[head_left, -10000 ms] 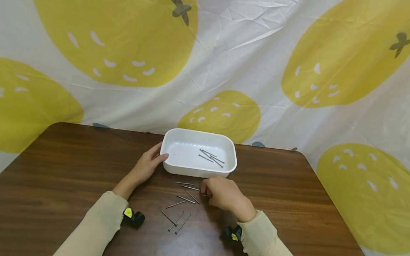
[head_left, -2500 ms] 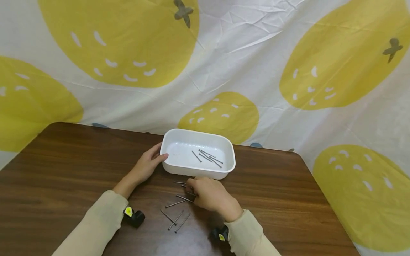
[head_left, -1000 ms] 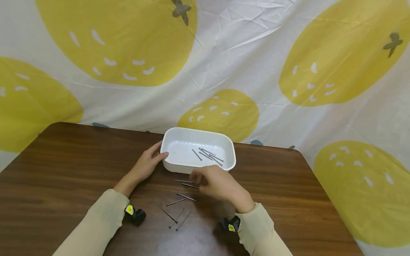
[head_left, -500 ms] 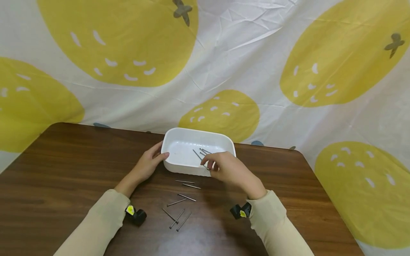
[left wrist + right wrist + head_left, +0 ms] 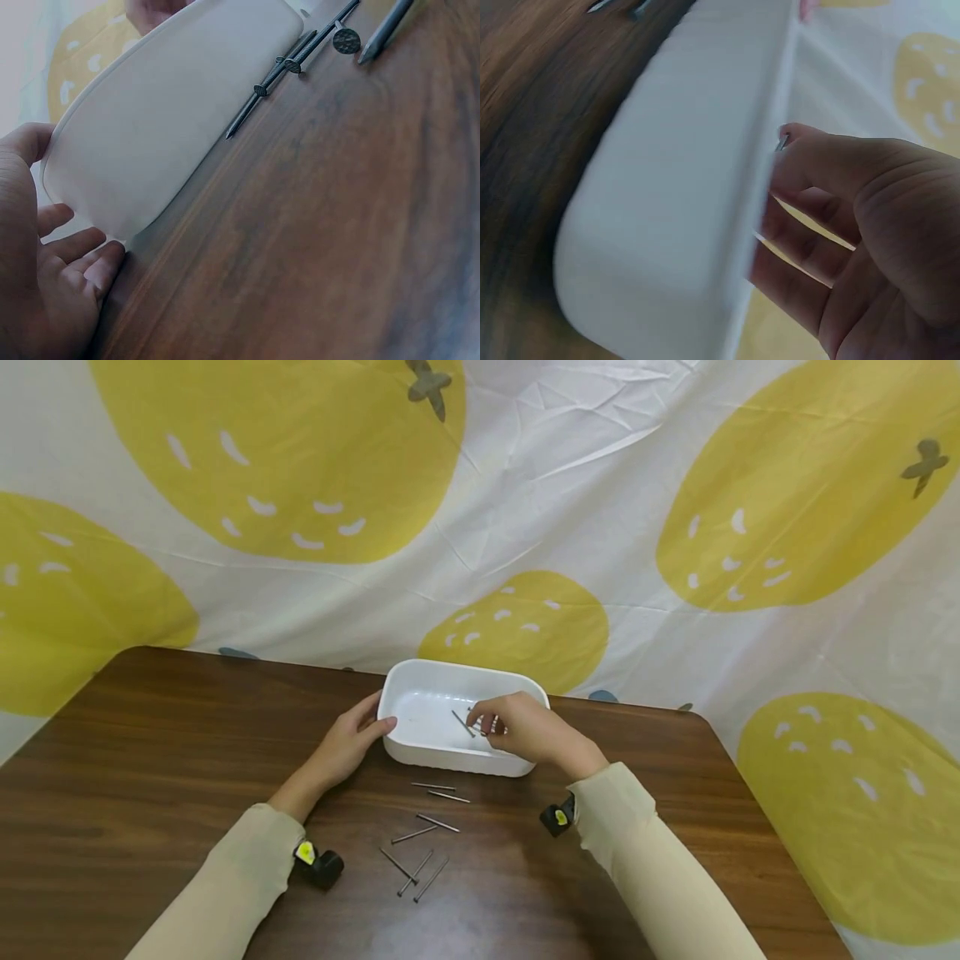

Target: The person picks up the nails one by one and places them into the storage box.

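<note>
A white rectangular container (image 5: 450, 758) stands toward the back of the table. My left hand (image 5: 341, 752) holds its left end, thumb over the rim and the other fingers against the outer wall, as the left wrist view (image 5: 56, 262) also shows. My right hand (image 5: 532, 731) reaches over the container's front right rim, fingers inside. Between thumb and index finger it pinches a nail (image 5: 782, 142), mostly hidden by the fingers. One loose nail (image 5: 463, 723) shows on the container floor; the other nails there are partly behind the right hand.
Several steel nails lie on the brown wooden table in front of the container: two near its front wall (image 5: 448, 796), two farther forward (image 5: 438, 822), and a crossed group (image 5: 408, 878) nearest me. A white curtain with yellow fruit prints (image 5: 330, 610) hangs behind the table's back edge.
My right hand has lifted a nail off the table and carried it up and over the container. Fewer nails lie on the table than ten seconds ago. My left hand has stayed put.
</note>
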Action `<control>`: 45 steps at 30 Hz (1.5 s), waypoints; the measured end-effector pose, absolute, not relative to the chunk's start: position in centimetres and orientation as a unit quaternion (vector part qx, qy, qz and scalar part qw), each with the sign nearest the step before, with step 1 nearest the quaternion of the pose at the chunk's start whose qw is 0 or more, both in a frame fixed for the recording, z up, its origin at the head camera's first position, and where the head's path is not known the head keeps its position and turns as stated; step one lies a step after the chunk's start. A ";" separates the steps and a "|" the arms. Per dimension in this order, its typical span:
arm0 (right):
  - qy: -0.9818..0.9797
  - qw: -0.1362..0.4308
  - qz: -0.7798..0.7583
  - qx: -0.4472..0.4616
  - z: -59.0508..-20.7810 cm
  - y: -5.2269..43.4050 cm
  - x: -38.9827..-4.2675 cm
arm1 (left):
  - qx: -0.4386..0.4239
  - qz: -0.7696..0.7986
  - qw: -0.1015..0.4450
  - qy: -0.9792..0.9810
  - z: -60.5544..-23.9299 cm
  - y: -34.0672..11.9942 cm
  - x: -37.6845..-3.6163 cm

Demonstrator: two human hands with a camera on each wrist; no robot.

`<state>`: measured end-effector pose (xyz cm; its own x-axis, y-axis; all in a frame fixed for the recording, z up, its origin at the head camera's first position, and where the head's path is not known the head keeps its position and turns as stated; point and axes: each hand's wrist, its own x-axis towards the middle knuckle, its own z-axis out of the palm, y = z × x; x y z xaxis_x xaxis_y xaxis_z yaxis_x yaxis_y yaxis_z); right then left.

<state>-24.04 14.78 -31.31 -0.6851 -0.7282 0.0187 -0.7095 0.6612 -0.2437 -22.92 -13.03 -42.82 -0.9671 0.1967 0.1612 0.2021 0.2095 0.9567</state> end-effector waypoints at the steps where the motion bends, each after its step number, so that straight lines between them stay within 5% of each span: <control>1: 0.911 0.042 -0.116 -0.394 -31.5 14.7 -24.3 | -0.127 -0.617 0.002 -0.777 -42.8 -13.0 -22.9; 20: 0.921 0.095 -0.111 -0.360 -35.5 13.9 -28.0 | -0.123 -0.626 -0.005 -0.770 -42.9 -13.1 -22.8; 45: 0.940 0.071 -0.075 -0.325 -35.6 13.2 -28.1 | -0.124 -0.624 -0.001 -0.772 -43.0 -13.1 -23.1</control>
